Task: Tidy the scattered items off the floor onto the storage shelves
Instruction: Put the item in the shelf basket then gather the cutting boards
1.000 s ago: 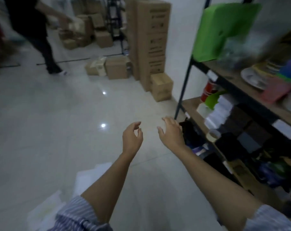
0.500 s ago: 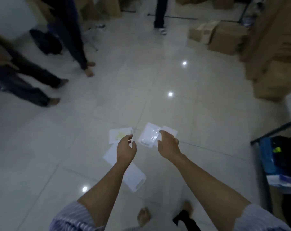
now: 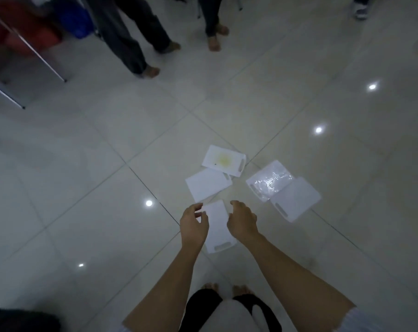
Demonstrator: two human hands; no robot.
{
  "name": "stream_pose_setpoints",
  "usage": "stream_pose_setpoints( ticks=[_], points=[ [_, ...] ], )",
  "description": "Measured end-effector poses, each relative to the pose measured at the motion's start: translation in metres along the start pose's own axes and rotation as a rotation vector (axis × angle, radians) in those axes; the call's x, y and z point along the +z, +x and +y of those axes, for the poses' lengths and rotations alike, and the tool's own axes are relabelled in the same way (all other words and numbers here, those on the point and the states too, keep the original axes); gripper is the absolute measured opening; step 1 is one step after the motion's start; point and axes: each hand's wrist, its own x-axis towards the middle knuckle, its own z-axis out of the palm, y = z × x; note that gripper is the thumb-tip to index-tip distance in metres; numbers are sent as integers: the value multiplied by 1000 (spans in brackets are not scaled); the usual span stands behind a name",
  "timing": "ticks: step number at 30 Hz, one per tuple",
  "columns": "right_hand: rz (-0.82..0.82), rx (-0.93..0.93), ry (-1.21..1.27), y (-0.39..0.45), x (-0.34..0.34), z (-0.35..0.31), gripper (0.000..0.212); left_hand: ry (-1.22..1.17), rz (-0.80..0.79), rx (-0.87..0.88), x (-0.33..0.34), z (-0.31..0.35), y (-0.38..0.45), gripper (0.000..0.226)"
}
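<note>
Both hands (left (image 3: pixel 194 226), right (image 3: pixel 242 221)) loosely curled, empty, partly hiding nearest board (image 3: pixel 218 226).

My single head camera looks steeply down at the floor (image 3: pixel 107 188), near my outstretched forearms.

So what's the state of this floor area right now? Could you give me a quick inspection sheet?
Surface: glossy tiled floor with lamp reflections.
Job's things: five white cutting boards on the floor: stained board, plain board, wrapped board, right board, near board.
Clutter: nothing seen.
Hands: left hand and right hand flank the near board, fingers loosely curled; contact unclear.
Cables: nothing seen.
Surroundings: bystanders' legs, metal table legs, a blurred blue bin.
</note>
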Motion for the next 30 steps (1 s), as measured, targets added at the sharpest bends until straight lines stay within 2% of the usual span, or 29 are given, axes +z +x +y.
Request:
stream_pose_setpoints(
  ticks=[9,17,22,27,30],
  points=[
    [-149,-69,-108,172,164,94,47,1,-58,-135,116,-189,105,30],
    [-203,-106,-44,303,265,153,56,135,-155,-187,180,-326,203,37],
    [-194,-32,-86,332,292,181,57,169,-194,-166,201,-373,209,45],
    [-242,92,-69,324,323,203,43,27,-216,-426,222,-412,180,65],
    [-182,170,40,322,340,215,37,-32,-150,-498,240,-431,168,66]
  ],
)
